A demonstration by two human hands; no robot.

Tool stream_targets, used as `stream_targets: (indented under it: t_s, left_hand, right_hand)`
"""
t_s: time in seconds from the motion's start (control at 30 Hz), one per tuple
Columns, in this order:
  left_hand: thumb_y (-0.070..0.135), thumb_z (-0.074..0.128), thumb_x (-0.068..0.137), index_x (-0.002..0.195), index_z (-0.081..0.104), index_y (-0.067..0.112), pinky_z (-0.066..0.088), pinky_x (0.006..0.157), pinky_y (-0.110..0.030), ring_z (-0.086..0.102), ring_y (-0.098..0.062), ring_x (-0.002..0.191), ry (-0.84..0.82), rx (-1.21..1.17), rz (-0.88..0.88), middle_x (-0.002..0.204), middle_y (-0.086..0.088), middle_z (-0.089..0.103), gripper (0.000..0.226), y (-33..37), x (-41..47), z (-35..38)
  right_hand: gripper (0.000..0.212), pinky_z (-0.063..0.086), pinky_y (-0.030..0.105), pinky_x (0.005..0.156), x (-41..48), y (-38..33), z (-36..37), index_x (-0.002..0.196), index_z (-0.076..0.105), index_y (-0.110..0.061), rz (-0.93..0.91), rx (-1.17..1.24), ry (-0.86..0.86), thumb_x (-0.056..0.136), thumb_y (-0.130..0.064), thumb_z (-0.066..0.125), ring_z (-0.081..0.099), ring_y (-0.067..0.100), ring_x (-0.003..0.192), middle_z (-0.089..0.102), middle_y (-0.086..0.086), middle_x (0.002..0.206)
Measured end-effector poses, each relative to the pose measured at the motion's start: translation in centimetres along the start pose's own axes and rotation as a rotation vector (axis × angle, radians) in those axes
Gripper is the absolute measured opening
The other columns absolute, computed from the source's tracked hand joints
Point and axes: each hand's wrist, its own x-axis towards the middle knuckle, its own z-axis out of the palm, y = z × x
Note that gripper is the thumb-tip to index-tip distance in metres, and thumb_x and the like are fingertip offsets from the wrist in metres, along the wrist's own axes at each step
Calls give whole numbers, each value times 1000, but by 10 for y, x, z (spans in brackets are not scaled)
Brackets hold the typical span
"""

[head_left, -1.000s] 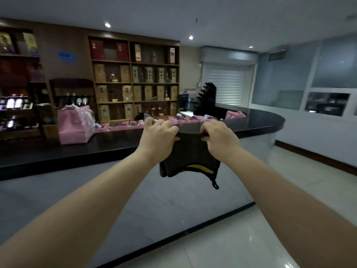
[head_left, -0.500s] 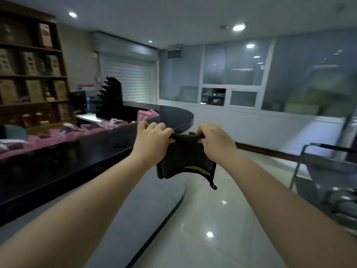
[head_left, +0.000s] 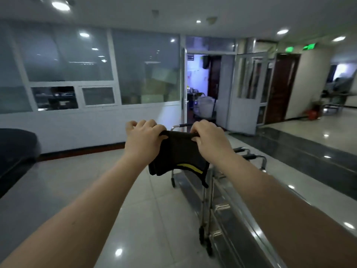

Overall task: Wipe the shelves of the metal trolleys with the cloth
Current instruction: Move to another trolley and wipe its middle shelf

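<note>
A dark folded cloth (head_left: pixel 178 155) with a yellow stripe hangs in front of me at chest height. My left hand (head_left: pixel 142 137) grips its top left edge and my right hand (head_left: pixel 207 136) grips its top right edge, stretching it between them. Below and behind the cloth stand metal trolleys (head_left: pixel 222 207) in a row on the floor, running from centre to lower right. Their black-capped handles (head_left: pixel 249 156) show beside my right forearm, which hides much of the nearest trolley's shelf.
A dark counter end (head_left: pixel 15 151) sits at the left. Ahead is a white partition with glass panes (head_left: pixel 96 74) and an open doorway (head_left: pixel 201 93). A raised dark floor strip (head_left: pixel 309 157) runs along the right. Glossy tiled floor (head_left: pixel 96 180) lies between counter and trolleys.
My view has swung right, from the counter and shelves to the glass partition and doorway. The trolleys now lie below my hands. Both hands keep the same hold on the cloth.
</note>
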Motion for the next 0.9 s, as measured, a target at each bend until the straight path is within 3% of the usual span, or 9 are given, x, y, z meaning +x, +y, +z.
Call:
stream_targets:
  t_s: [0.2,0.43,0.57,0.9]
  left_hand:
    - [37,54,97,108,69,30,22,92,-42,57,-26,100,74,-140,230,105,1,66,20,45,115,91]
    - [36,59,94,103,70,25,27,86,-42,60,-29,96,127,-331,434,97,-1,67,19,113,225,170]
    - [40,47,100,115,64,30,25,90,-40,56,-22,103,96,-433,550,110,5,64,25,149,242,229]
    - [35,53,98,114,68,29,25,94,-41,56,-22,109,-83,-883,878,110,5,65,23,217,216,338]
  right_hand:
    - [5,38,36,75,43,93,2,96,54,-19,157,-143,65,96,-14,56,47,19,91,47,-4,95]
    - [8,45,37,81,90,186,-13,102,61,-18,379,-276,159,95,-15,57,50,17,95,54,-2,101]
    - [9,42,35,81,82,221,10,101,61,-19,502,-459,190,93,-14,60,44,19,100,54,-2,104]
    - [16,36,33,79,7,236,94,101,60,-13,983,-588,268,92,-2,53,42,21,98,53,2,104]
